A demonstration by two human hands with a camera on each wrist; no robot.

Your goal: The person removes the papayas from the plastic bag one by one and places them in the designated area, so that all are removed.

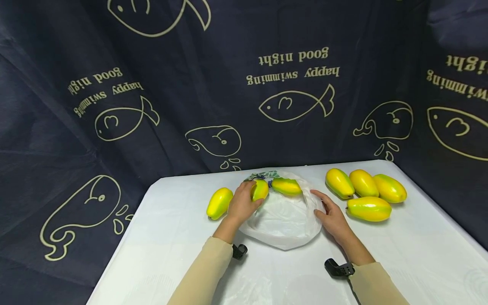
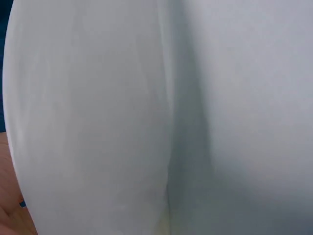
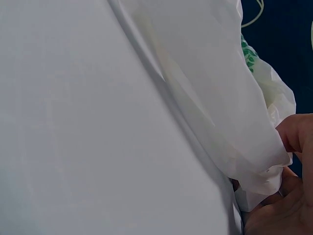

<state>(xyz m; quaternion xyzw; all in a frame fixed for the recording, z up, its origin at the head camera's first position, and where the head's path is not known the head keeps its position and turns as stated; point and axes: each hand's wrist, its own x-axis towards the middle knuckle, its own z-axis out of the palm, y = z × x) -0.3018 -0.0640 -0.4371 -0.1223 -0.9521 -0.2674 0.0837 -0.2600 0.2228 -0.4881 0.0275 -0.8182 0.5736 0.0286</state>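
Observation:
A thin white plastic bag (image 1: 282, 242) lies spread on the table, its mouth facing up and its rim in a loose ring. Over the bag's left side, my left hand (image 1: 242, 202) grips a yellow-green papaya (image 1: 261, 189). A second papaya (image 1: 286, 186) rests inside by the back of the bag. On the right, my right hand (image 1: 334, 217) holds the bag's rim; in the right wrist view, thumb and fingers (image 3: 293, 132) pinch the plastic. The left wrist view is mostly filled by white plastic, with a sliver of hand (image 2: 12, 196) at its edge.
One papaya (image 1: 220, 203) lies left of the bag. Several more, among them a papaya (image 1: 369, 209) lying sideways, are grouped to the right. A white cloth covers the table (image 1: 167, 237). Behind it hangs a dark curtain (image 1: 213, 93) with fish drawings.

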